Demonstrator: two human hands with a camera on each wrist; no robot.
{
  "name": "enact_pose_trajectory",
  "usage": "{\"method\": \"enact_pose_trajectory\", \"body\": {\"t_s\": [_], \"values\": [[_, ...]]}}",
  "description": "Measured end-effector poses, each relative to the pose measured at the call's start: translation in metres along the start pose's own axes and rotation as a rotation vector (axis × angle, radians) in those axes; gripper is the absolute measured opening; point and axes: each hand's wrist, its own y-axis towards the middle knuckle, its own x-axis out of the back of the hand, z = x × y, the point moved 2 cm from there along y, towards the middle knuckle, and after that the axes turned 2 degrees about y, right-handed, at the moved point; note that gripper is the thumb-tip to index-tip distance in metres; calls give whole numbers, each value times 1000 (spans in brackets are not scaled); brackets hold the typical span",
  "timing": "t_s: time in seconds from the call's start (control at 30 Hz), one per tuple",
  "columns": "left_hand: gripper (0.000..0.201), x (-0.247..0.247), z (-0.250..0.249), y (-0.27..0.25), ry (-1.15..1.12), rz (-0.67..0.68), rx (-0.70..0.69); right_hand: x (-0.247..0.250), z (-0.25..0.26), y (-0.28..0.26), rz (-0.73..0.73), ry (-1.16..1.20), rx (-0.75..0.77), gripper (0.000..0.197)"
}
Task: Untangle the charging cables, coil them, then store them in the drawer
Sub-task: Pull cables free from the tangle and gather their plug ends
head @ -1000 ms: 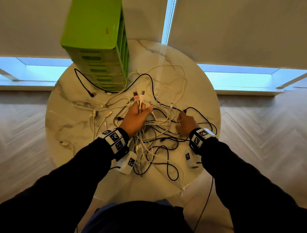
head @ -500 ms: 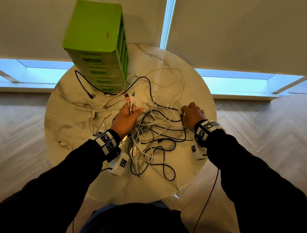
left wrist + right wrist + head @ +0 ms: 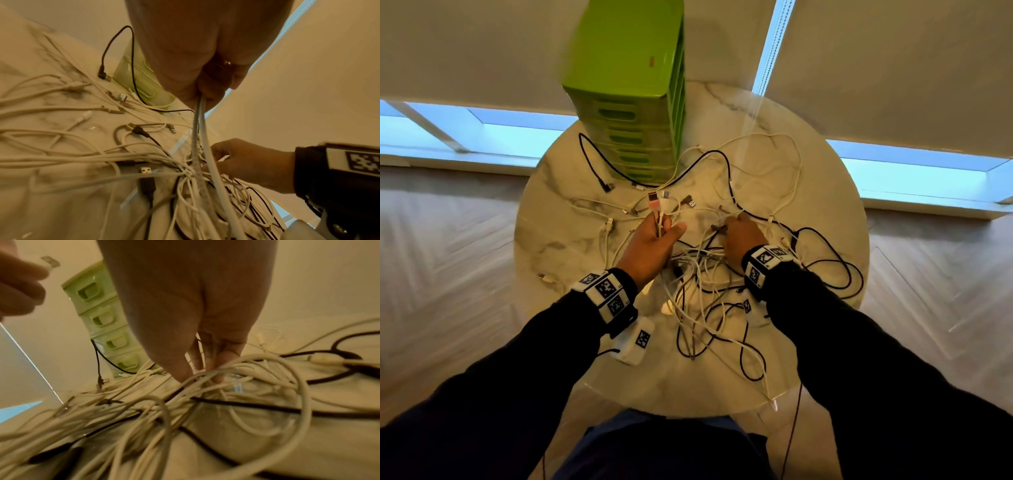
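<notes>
Two white cable ends (image 3: pixel 660 214) sit in the left hand's (image 3: pixel 652 245) grip, lifted above the tangle of charging cables (image 3: pixel 705 274) on the marble surface (image 3: pixel 558 219); the right hand (image 3: pixel 741 236) pinches strands there. Untangling is underway; next, I'd judge, draw one lead free before coiling for the green drawer unit (image 3: pixel 630 102)

Your way across the middle of the table (image 3: pixel 558 240) is blocked by the tangle of cables (image 3: pixel 702 274), which runs from the near edge up to the drawer unit (image 3: pixel 630 102) at the far side. A black cable (image 3: pixel 592 161) loops across the foot of the drawer fronts, with loose plugs (image 3: pixel 690 202) just before them. You have bare marble along the left rim and at the far right, past the outer white loop (image 3: pixel 796 171).
</notes>
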Motion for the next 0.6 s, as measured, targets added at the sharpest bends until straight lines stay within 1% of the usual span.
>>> {"method": "enact_pose_trajectory", "body": {"t_s": [0.07, 0.13, 0.17, 0.2, 0.27, 0.3, 0.33, 0.37, 0.4, 0.43, 0.5, 0.53, 0.6], "values": [[37, 9, 2, 0, -9, -11, 14, 4, -3, 7, 36, -77, -8, 29], [36, 16, 5, 1, -22, -24, 8, 15, -4, 10, 43, -170, -59, 28], [35, 19, 5, 1, -24, -33, 6, 21, -3, 11, 8, -201, -81, 29], [33, 22, 5, 2, -28, -41, 6, 29, 0, 12, -54, -203, -67, 30], [32, 29, 7, 4, -40, -60, 14, 38, 19, 14, -185, -97, 58, 31], [33, 33, 9, 5, -50, -70, 24, 40, 34, 14, -209, -7, 136, 27], [34, 35, 11, 6, -60, -74, 34, 37, 51, 14, -198, 71, 188, 21], [35, 38, 13, 6, -69, -75, 40, 31, 68, 16, -158, 124, 208, 16], [36, 42, 15, 7, -78, -72, 41, 20, 85, 19, -97, 151, 197, 15], [36, 45, 17, 6, -82, -65, 42, 9, 100, 20, -20, 150, 170, 21], [35, 53, 22, 5, -86, -60, 63, -16, 121, 23, 107, 84, 97, 43], [35, 56, 24, 5, -87, -64, 70, -26, 126, 24, 132, 35, 69, 52], [36, 63, 27, 4, -81, -80, 68, -41, 132, 28, 129, -58, 54, 66]]}}
